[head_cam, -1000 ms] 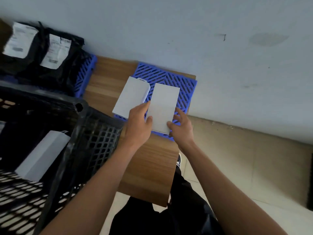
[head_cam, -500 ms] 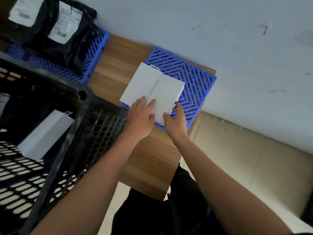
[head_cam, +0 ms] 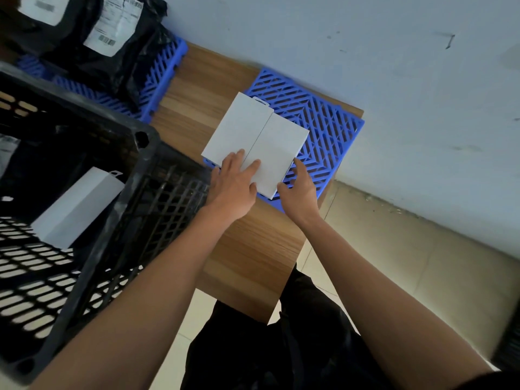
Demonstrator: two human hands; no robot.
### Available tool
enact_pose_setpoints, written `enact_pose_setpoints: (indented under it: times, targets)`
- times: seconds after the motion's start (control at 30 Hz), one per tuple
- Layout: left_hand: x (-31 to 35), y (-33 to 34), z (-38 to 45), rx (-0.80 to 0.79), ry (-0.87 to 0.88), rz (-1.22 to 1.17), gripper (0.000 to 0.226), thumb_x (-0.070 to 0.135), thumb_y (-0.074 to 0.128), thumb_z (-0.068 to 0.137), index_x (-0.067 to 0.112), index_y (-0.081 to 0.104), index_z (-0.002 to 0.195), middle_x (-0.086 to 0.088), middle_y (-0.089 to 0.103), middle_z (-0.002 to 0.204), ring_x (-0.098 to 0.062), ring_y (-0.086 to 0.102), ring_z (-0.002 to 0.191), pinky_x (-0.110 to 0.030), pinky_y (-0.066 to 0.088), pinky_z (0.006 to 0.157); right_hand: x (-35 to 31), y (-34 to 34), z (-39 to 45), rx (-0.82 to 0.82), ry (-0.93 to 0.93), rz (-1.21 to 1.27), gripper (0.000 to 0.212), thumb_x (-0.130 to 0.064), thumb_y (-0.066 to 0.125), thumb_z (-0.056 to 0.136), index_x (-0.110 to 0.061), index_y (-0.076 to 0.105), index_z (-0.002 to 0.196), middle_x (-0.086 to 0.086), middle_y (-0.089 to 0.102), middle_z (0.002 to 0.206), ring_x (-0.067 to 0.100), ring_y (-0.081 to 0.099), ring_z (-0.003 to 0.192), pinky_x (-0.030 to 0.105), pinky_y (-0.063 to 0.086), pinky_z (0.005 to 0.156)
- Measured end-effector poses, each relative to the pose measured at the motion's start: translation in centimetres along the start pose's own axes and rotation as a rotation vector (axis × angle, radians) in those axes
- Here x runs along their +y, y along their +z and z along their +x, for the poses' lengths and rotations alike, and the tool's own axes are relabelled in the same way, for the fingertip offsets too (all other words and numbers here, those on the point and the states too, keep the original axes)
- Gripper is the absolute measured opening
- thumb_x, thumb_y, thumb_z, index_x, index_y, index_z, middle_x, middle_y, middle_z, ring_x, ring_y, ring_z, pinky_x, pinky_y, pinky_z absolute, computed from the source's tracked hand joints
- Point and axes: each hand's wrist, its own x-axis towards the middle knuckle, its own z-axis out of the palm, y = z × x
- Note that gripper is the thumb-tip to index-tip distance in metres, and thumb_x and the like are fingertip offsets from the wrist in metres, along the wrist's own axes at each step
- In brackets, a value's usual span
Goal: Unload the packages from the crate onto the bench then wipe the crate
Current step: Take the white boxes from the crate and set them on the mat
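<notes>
On the blue mat [head_cam: 323, 119] at the bench [head_cam: 253, 249] end, 2 white boxes [head_cam: 278, 153] are lying side by side, touching. Left hand [head_cam: 233, 187] is pressing flat, fingers spread, across both; right hand [head_cam: 299, 192] is open, fingertips at the right box's edge. 1 box [head_cam: 76, 209] is sitting in the crate [head_cam: 92, 249].

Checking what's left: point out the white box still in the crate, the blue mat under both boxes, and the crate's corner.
white box [head_cam: 76, 209], head view, its broad face.
blue mat [head_cam: 326, 122], head view, bare lattice.
crate [head_cam: 140, 136], head view, rim corner.
</notes>
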Motion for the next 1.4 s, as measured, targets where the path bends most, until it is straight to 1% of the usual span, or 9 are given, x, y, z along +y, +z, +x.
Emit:
enact_pose_setpoints:
  times: [0.1,0.17,0.27,0.4,0.57,0.67,1.0,1.23,1.4]
  targets:
    - [0.0,0.2,-0.3,0.01,-0.002,0.022,0.057,0.033,0.047,0.106,0.028,0.027,0.16,-0.009,0.015,0.167,-0.03,0.013,0.154,-0.056,0.027,0.12,0.2,-0.9,-0.4,-0.005,-0.054,-0.112,0.068,-0.008,0.056,0.098,-0.021,0.028,0.159,0.004,0.044,0.152,0.009,0.046,0.11,0.002,0.039,0.062]
    - [0.1,0.3,-0.7,0.025,0.002,0.03,0.057,0.035,0.046,0.106,0.028,0.027,0.159,-0.008,0.021,0.166,-0.029,0.015,0.154,-0.055,0.027,0.12,0.5,-1.2,-0.7,-0.008,-0.12,-0.177,0.065,-0.007,0.054,0.098,-0.02,0.032,0.158,0.002,0.042,0.155,0.009,0.046,0.118,0.007,0.038,0.073]
    - [0.4,0.0,-1.8,0.049,-0.001,0.02,0.055,0.036,0.043,0.107,0.028,0.029,0.159,-0.006,0.028,0.164,-0.028,0.018,0.153,-0.053,0.025,0.122,0.7,-1.7,-1.2,-0.009,-0.214,-0.256,0.054,-0.008,0.055,0.099,-0.017,0.045,0.151,0.005,0.041,0.157,0.018,0.044,0.138,0.028,0.046,0.095]
    - [0.6,-1.5,-3.8,0.109,-0.011,-0.02,0.051,0.038,0.043,0.107,0.027,0.037,0.156,-0.002,0.039,0.16,-0.024,0.027,0.15,-0.048,0.03,0.119,-0.1,-2.5,-2.3,0.006,-0.292,-0.276,0.04,-0.011,0.057,0.099,-0.015,0.06,0.139,0.008,0.05,0.151,0.024,0.043,0.143,0.044,0.046,0.109]
    - [0.5,-5.0,-7.2,0.234,0.027,-0.137,0.048,0.035,0.047,0.106,0.022,0.045,0.152,-0.001,0.049,0.153,-0.023,0.04,0.142,-0.048,0.038,0.114,-2.8,-3.9,-4.9,0.091,-0.413,-0.295,0.034,-0.009,0.058,0.098,-0.012,0.067,0.13,0.007,0.062,0.14,0.025,0.049,0.137,0.038,0.042,0.111]
    - [0.4,-6.7,-10.0,0.315,0.064,-0.256,0.047,0.033,0.051,0.105,0.019,0.05,0.15,-0.003,0.054,0.149,-0.024,0.046,0.138,-0.048,0.043,0.11,-4.5,-4.2,-7.1,0.165,-0.467,-0.271,0.034,-0.01,0.058,0.096,-0.015,0.068,0.128,0.005,0.064,0.136,0.025,0.051,0.135,0.046,0.044,0.111]
    - [-2.6,-8.9,-22.9,0.513,0.181,-0.333,0.047,0.036,0.054,0.103,0.022,0.053,0.148,-0.001,0.058,0.144,-0.024,0.05,0.134,-0.048,0.044,0.107,-8.9,-1.3,-20.0,0.349,-0.646,-0.307,0.032,-0.014,0.06,0.095,-0.015,0.07,0.125,0.001,0.069,0.128,0.025,0.057,0.127,0.043,0.048,0.103]
    - [-8.8,-9.0,-32.2,0.66,0.228,-0.343,0.042,0.033,0.056,0.103,0.021,0.058,0.143,0.0,0.061,0.14,-0.023,0.052,0.131,-0.044,0.048,0.103,-11.6,2.5,-29.0,0.344,-0.773,-0.336,0.031,-0.016,0.06,0.096,-0.016,0.07,0.125,0.001,0.07,0.128,0.022,0.059,0.126,0.036,0.047,0.104]
    - [-14.9,-9.0,-36.4,0.709,0.156,-0.35,0.04,0.034,0.056,0.103,0.021,0.059,0.142,0.0,0.061,0.141,-0.023,0.051,0.132,-0.043,0.045,0.106,-14.4,7.0,-32.9,0.273,-0.859,-0.366,0.029,-0.016,0.061,0.096,-0.016,0.072,0.124,0.001,0.071,0.125,0.022,0.061,0.121,0.033,0.047,0.103]
